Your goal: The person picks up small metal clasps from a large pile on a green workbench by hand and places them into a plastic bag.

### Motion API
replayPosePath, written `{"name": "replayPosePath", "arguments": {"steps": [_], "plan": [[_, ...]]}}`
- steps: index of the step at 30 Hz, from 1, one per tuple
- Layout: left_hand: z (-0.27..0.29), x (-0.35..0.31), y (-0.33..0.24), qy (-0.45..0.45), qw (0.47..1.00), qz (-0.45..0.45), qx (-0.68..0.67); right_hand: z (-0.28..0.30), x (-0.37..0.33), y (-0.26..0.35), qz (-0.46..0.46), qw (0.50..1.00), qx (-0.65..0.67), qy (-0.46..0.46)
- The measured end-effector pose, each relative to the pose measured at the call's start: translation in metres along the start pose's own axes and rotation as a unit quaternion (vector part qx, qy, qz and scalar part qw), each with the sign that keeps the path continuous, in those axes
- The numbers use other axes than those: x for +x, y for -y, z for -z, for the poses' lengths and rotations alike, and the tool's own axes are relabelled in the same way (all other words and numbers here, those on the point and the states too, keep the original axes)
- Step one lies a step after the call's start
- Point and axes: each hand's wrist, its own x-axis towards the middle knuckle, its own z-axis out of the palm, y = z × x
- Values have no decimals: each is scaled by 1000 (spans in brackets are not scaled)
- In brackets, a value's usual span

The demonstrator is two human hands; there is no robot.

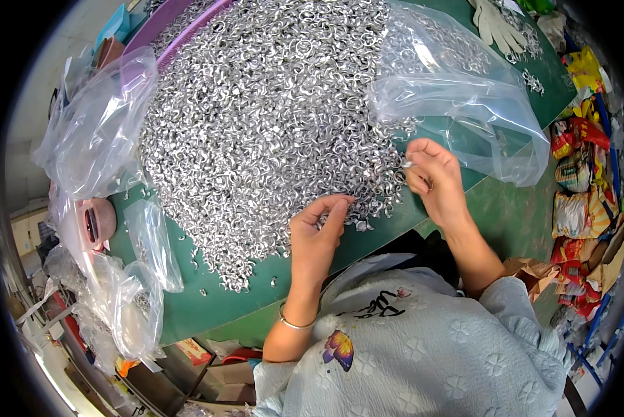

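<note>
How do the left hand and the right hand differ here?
The left hand is over the near edge of the silvery pile; the right hand is by its right edge, above the green table. The left hand has a bangle at its wrist; the right hand has none. The right hand seems to pinch a small piece; whether the left hand holds one is unclear. Both are gloveless, with bent fingers.

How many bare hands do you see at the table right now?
2. The left hand is at the near edge of the heap of small curved silver metal pieces; the right hand is farther right, near a clear plastic bag. No others show.
</note>
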Motion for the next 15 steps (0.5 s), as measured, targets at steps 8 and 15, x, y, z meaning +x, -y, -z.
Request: {"name": "replayPosePath", "arguments": {"steps": [8, 15], "plan": [[-9, 8, -5, -49, 981, -103, 159, 6, -3, 1, 131, 915, -380, 9], [-9, 5, 0, -41, 978, -112, 172, -13, -4, -9, 250, 718, -649, -16]]}}
